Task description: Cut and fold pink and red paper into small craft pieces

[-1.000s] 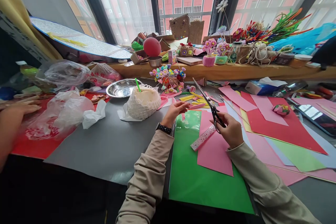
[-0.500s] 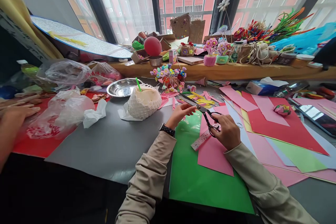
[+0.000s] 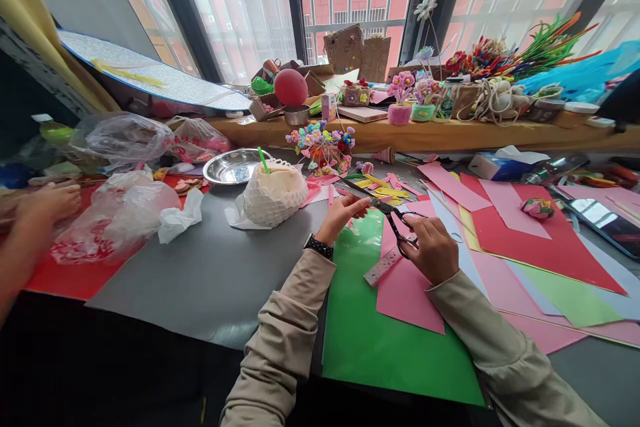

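My right hand (image 3: 433,250) is closed on a pair of black-handled scissors (image 3: 393,213), its fingers through the loops. The blades point up and left, to the fingertips of my left hand (image 3: 343,217), which wears a black watch band. Those fingers are pinched together by the blades; what they hold is too small to make out, with a bit of pink just below. Under the scissors lie a pink ruler (image 3: 384,267), a pink paper sheet (image 3: 413,303) and a green sheet (image 3: 390,353). Pink and yellow paper scraps (image 3: 390,192) are strewn behind the blades.
A coconut in white foam netting (image 3: 275,193) with a green straw stands left, near a metal plate (image 3: 233,167). Coloured papers (image 3: 530,233) and a phone (image 3: 607,223) lie right. Another person's hand (image 3: 57,203) is at far left by plastic bags (image 3: 125,210). Crafts crowd the sill (image 3: 420,137).
The scissors have shifted slightly in my right hand, and my left fingers have drawn closer together at the blades. At far left, the other person's hand has lifted and curled.
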`<state>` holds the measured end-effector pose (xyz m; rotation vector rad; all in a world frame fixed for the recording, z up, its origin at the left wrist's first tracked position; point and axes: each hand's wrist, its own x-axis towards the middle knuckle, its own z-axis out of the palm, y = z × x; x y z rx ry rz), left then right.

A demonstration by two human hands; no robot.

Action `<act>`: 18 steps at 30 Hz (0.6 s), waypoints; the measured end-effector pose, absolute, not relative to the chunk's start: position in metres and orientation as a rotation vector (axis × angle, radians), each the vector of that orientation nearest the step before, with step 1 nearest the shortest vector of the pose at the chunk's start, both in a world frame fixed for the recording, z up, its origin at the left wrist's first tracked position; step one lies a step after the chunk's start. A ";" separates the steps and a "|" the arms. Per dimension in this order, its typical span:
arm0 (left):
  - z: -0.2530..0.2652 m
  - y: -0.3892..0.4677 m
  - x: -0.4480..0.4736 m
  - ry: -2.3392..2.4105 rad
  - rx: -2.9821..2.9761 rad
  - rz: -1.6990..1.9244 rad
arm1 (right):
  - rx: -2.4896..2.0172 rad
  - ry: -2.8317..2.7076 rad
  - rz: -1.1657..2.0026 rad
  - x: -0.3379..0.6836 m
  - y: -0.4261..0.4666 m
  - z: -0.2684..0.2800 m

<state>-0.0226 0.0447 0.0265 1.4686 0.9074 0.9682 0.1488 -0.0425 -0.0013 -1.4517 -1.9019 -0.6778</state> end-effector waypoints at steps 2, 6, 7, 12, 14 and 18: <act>0.027 0.043 -0.023 0.973 1.566 1.054 | -1.467 -1.891 -0.666 0.149 -0.042 -0.002; 0.027 0.039 -0.029 1.232 2.098 1.489 | -1.494 -1.861 -0.640 0.150 -0.041 -0.003; 0.027 0.038 -0.030 1.273 2.265 1.572 | -1.498 -1.858 -0.637 0.151 -0.041 -0.003; 0.025 0.037 -0.032 1.222 2.882 1.529 | -1.522 -1.875 -0.637 0.150 -0.042 -0.003; 0.024 0.038 -0.031 1.185 2.962 1.477 | -1.535 -1.888 -0.642 0.150 -0.042 -0.003; 0.024 0.040 -0.028 1.171 2.920 1.449 | -1.535 -1.899 -0.651 0.149 -0.042 -0.003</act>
